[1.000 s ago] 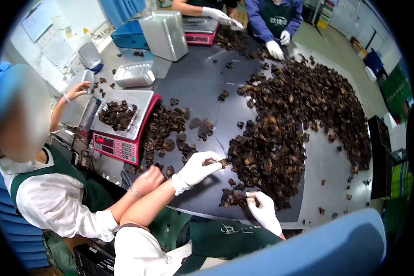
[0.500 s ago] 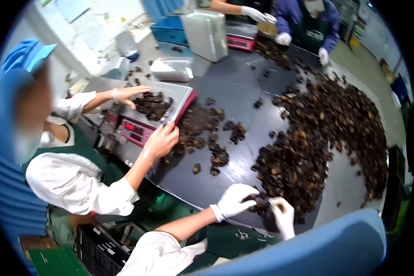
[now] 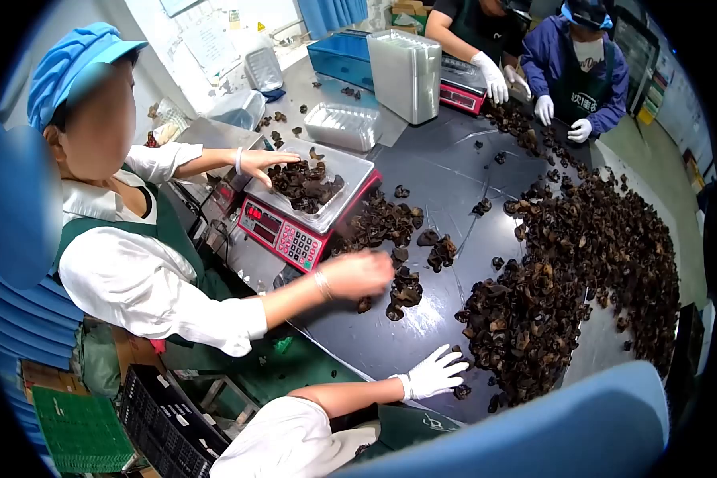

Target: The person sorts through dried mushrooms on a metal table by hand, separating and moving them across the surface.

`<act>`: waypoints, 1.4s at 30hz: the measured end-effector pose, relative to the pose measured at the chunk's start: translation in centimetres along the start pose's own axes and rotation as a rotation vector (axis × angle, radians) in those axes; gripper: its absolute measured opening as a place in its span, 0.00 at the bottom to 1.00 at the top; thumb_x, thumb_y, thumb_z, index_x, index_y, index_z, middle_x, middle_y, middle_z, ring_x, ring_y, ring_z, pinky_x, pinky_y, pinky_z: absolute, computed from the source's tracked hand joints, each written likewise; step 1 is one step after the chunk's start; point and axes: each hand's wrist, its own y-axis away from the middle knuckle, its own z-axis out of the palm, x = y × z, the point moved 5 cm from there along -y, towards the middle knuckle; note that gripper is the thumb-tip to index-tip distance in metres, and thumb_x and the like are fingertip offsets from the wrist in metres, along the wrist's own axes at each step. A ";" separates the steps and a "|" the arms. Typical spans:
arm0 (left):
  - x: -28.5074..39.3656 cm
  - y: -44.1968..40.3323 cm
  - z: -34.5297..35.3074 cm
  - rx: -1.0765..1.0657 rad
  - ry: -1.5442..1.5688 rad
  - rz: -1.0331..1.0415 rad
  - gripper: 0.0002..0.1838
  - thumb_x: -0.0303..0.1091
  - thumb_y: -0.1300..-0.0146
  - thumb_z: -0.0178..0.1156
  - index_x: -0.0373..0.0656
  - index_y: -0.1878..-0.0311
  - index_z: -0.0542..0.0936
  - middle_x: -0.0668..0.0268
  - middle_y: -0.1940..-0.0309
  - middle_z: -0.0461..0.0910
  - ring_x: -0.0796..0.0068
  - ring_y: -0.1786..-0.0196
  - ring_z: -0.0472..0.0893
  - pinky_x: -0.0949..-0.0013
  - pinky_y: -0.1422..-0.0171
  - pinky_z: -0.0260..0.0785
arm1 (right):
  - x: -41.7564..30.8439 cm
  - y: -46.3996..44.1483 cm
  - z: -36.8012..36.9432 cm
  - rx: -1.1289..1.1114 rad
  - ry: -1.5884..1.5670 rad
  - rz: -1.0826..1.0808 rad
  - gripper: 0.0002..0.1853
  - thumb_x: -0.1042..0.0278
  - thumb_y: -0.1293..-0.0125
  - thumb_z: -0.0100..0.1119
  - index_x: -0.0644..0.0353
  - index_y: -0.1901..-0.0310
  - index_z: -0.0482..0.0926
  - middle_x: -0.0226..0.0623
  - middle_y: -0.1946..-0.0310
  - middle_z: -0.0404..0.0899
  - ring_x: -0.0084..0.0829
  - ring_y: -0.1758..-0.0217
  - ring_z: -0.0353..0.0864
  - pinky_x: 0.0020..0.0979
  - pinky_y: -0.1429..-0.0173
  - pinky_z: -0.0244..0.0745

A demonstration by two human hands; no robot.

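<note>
My left hand (image 3: 436,374), in a white glove, is over the near edge of the dark table. Its fingers are spread, and nothing is gripped in them. Small pieces of dried black fungus (image 3: 462,391) lie at its fingertips. Just beyond is a large heap of dried black fungus (image 3: 518,319), dark brown and curled. My right hand is out of sight; a blue cap brim (image 3: 550,422) covers the lower right.
At left, a co-worker has one hand on a clear tray of fungus on a red scale (image 3: 283,239); their other hand (image 3: 358,275) is blurred over loose fungus. Stacked clear trays (image 3: 406,76), a blue bin (image 3: 342,62) and two gloved co-workers are farther back. Black crates (image 3: 167,414) stand below.
My hands have come apart: the left has opened from the fungus it was handling, and the right has gone out of view. The co-worker's near hand has left the scale for the loose fungus.
</note>
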 end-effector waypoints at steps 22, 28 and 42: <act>1.7 3.9 -3.7 0.362 0.366 0.086 0.18 0.30 0.50 0.63 0.42 0.53 0.81 0.57 0.51 0.78 0.54 0.50 0.80 0.54 0.43 0.74 | -5.0 -9.7 9.2 0.185 -0.346 -0.309 0.30 0.83 0.36 0.59 0.60 0.31 0.68 0.46 0.52 0.81 0.35 0.56 0.84 0.30 0.50 0.78; 2.4 3.4 -3.8 0.346 0.323 0.162 0.16 0.31 0.50 0.63 0.44 0.56 0.81 0.60 0.53 0.79 0.57 0.48 0.80 0.53 0.43 0.74 | -7.1 -9.8 4.4 0.455 -0.310 -0.374 0.17 0.85 0.34 0.53 0.64 0.44 0.79 0.40 0.56 0.84 0.27 0.55 0.83 0.27 0.49 0.78; -0.6 0.7 2.1 -0.298 0.174 -0.041 0.22 0.40 0.38 0.58 0.49 0.40 0.77 0.61 0.41 0.76 0.55 0.36 0.73 0.54 0.27 0.61 | -11.7 -15.8 6.4 0.426 -0.060 -0.638 0.18 0.78 0.39 0.61 0.59 0.46 0.80 0.44 0.51 0.83 0.46 0.48 0.83 0.38 0.43 0.79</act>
